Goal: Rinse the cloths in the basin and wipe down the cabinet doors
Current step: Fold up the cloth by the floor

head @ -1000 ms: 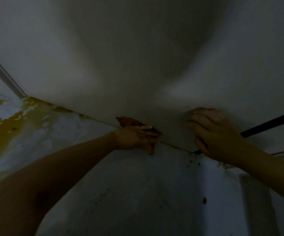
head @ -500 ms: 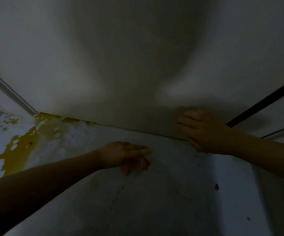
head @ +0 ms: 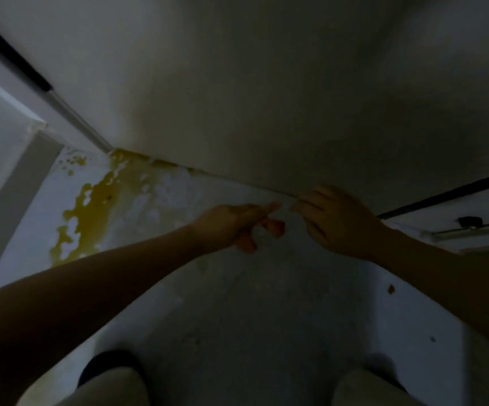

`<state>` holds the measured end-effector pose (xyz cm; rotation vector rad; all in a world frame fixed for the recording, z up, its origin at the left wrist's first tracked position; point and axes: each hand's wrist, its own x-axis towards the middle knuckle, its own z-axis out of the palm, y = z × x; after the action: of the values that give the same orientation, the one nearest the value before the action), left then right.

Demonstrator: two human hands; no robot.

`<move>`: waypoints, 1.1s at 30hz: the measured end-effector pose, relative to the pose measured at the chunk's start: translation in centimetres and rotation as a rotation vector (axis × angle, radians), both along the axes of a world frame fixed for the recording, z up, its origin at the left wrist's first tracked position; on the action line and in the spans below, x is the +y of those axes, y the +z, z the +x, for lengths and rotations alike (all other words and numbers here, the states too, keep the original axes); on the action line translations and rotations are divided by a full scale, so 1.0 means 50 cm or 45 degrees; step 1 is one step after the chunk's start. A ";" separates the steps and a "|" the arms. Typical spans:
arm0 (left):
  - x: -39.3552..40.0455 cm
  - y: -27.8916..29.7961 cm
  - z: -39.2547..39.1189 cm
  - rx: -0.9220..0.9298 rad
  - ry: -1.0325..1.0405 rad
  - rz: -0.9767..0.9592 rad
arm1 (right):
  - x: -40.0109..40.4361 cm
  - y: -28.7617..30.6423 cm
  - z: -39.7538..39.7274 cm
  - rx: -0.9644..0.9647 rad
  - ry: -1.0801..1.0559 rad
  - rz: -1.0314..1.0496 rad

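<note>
The frame is very dim. A white cabinet door [head: 266,92] fills the upper part, its bottom edge just above the floor. My right hand [head: 337,221] rests at that bottom edge with its fingers curled against the door; no cloth shows in it. My left hand [head: 237,224] hovers over the floor just left of the right hand, a little below the door's edge. Its forefinger points towards the right hand and its other fingers are curled under, their tips reddish. I see nothing in it. No cloth and no basin are in view.
The pale floor [head: 252,303] carries a yellow-brown stain [head: 96,206] at the left and small dark specks at the right. A dark gap [head: 442,194] runs beside the door at the right. My knees [head: 114,388] in light trousers are at the bottom.
My left hand has come down off the door's bottom edge and shifted right, close to my right hand. The right hand has stayed at the door's edge. The view has tilted down towards the floor.
</note>
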<state>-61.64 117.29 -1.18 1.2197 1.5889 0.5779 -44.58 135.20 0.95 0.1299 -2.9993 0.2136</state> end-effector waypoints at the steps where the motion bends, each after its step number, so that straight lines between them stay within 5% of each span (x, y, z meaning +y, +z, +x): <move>1: -0.008 0.026 0.006 -0.028 0.070 -0.044 | -0.019 0.014 0.000 -0.007 -0.030 -0.081; 9: -0.169 0.327 0.067 0.012 0.392 -0.188 | -0.204 0.302 -0.008 -0.174 -0.340 -0.649; 17: -0.346 0.731 0.147 -0.205 1.074 -0.050 | -0.361 0.669 -0.045 -0.272 -0.182 -0.856; 22: -0.464 0.924 0.236 -0.441 1.590 0.028 | -0.462 0.885 -0.062 -0.609 -0.098 -1.131; 33: -0.880 1.120 0.487 -0.747 2.302 0.379 | -0.927 1.123 0.001 -0.769 0.383 -0.974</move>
<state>-37.28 73.28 54.82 -0.5977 1.6996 2.0512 -44.54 88.87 57.11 0.5023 -3.1522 1.6516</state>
